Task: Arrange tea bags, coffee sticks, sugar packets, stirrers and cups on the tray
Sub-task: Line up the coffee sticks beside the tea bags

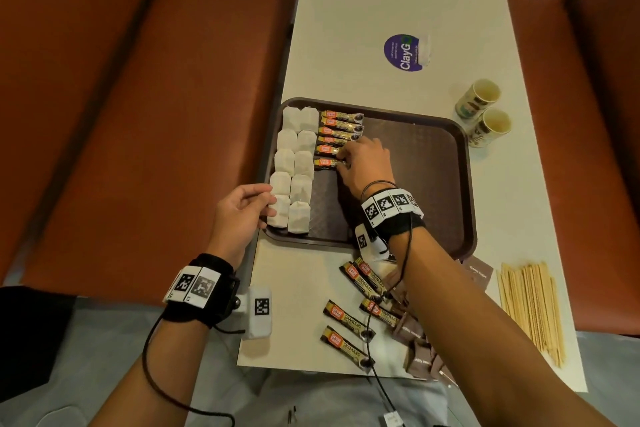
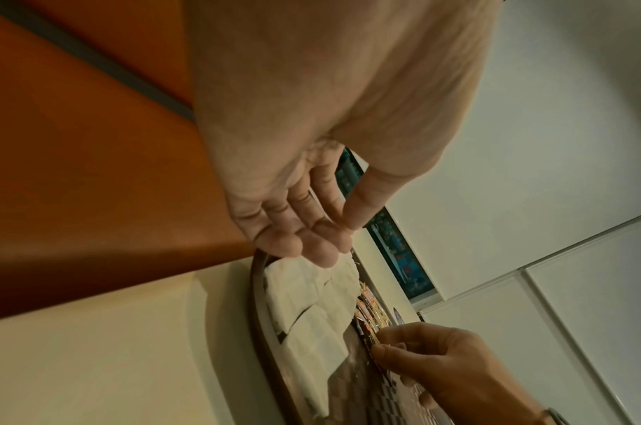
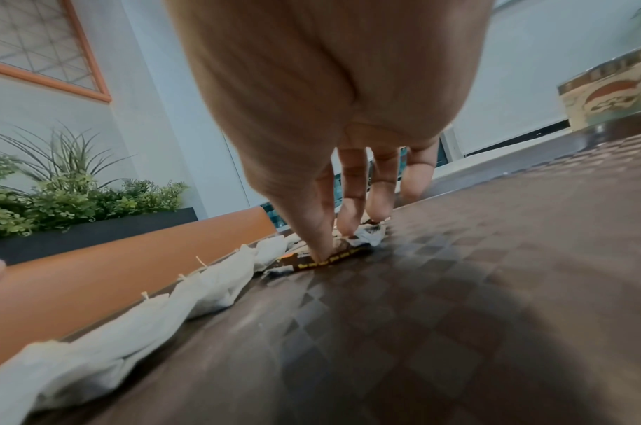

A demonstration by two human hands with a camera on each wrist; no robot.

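Note:
A brown tray (image 1: 420, 191) lies mid-table. Two columns of white tea bags (image 1: 298, 166) fill its left side, and a column of coffee sticks (image 1: 341, 130) lies beside them. My right hand (image 1: 341, 163) pinches the nearest coffee stick (image 1: 323, 163) flat against the tray floor. The right wrist view shows the thumb and fingertips of that hand (image 3: 333, 244) down on the stick (image 3: 351, 251). My left hand (image 1: 268, 206) hovers at the tray's left rim by the nearest tea bag, fingers relaxed and holding nothing (image 2: 333, 241).
Loose coffee sticks (image 1: 346, 347) and brown sugar packets (image 1: 415, 333) lie on the table in front of the tray. Wooden stirrers (image 1: 530, 308) are at the near right and two paper cups (image 1: 485, 114) at the far right. Orange benches flank the table.

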